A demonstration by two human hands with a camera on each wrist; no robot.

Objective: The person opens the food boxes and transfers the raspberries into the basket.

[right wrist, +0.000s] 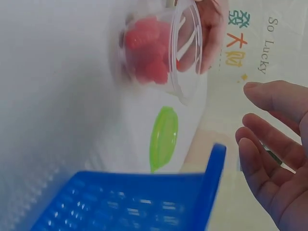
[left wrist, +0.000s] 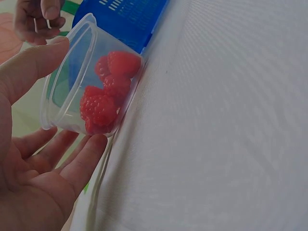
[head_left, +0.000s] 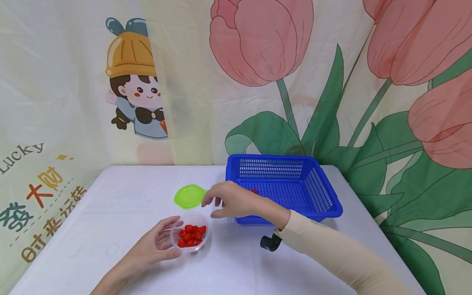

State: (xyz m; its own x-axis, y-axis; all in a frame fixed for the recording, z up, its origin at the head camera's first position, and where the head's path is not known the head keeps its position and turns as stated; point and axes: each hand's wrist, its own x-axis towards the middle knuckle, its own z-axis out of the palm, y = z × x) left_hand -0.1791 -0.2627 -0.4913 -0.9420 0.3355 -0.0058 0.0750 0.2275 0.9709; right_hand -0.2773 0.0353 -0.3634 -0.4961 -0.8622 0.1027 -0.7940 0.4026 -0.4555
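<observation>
A clear plastic tub (head_left: 189, 218) with several red raspberries (head_left: 189, 237) in it stands on the white table. My left hand (head_left: 159, 242) holds it from the left, thumb at the rim and fingertips low on the wall in the left wrist view. Over the space between the tub and a blue basket (head_left: 285, 190) hovers my right hand (head_left: 234, 199), fingers loosely bent with nothing between them. A bit of red fruit (head_left: 255, 191) shows in the basket past the right hand, which hides part of its left side.
Behind the tub lies a green lid (head_left: 189, 196), flat on the table (head_left: 136, 190). A black wrist camera (head_left: 271, 242) hangs under the right forearm. A curtain (head_left: 191, 82) printed with tulips and a cartoon figure closes off the back.
</observation>
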